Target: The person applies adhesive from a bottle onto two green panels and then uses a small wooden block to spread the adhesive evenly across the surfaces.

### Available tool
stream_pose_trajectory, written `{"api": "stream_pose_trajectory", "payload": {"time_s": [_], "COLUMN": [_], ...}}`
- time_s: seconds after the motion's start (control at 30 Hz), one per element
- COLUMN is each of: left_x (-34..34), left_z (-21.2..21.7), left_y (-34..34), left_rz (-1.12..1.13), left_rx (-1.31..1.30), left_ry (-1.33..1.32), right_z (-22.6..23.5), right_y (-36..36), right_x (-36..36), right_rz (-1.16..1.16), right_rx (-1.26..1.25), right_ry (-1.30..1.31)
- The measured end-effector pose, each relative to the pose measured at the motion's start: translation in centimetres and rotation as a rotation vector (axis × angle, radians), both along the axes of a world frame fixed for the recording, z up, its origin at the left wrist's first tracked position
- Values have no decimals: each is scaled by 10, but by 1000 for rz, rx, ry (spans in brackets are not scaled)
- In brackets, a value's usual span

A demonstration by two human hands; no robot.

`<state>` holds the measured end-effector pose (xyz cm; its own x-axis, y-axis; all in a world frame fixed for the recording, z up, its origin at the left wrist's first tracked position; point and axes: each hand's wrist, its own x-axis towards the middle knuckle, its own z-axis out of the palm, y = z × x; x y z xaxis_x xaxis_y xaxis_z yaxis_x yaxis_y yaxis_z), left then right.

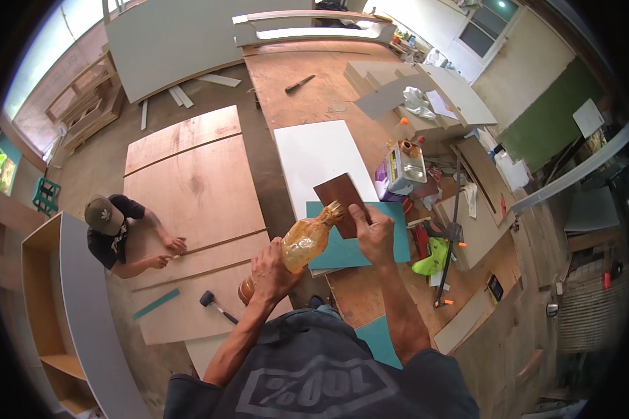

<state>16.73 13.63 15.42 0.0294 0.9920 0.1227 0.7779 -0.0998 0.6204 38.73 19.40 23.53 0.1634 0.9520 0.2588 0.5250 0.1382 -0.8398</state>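
My left hand (271,269) is wrapped around a crumpled clear plastic bottle (305,244) with amber residue on it, held at a tilt. Its narrow neck points up and right, close to a dark brown rectangular piece of board (339,199). That board is pinched at its right edge by my right hand (376,237), thumb on the face. Whether neck and board touch, I cannot tell. Below both hands lie a teal sheet (391,244) and a white sheet (321,157) on the workbench (286,77).
A metal can (409,171), a lime-green object (432,257) and a long bar clamp (456,230) are at the right. On the left a co-worker in a cap (105,215) leans over a large wooden panel (196,188). A mallet (215,305) and teal strip (155,304) lie nearer.
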Motion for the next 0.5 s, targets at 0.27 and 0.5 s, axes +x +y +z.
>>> {"api": "stream_pose_trajectory", "payload": {"time_s": [0.27,0.5], "left_x": [24,-8], "left_z": [40,3], "left_y": [-12,-21], "left_rz": [-159,-84], "left_rx": [-265,-376], "left_ry": [-268,-399], "right_z": [-5,-2], "right_y": [-17,-50], "right_x": [73,220], "right_rz": [-211,-678], "right_rx": [-27,343], "right_ry": [153,484]}}
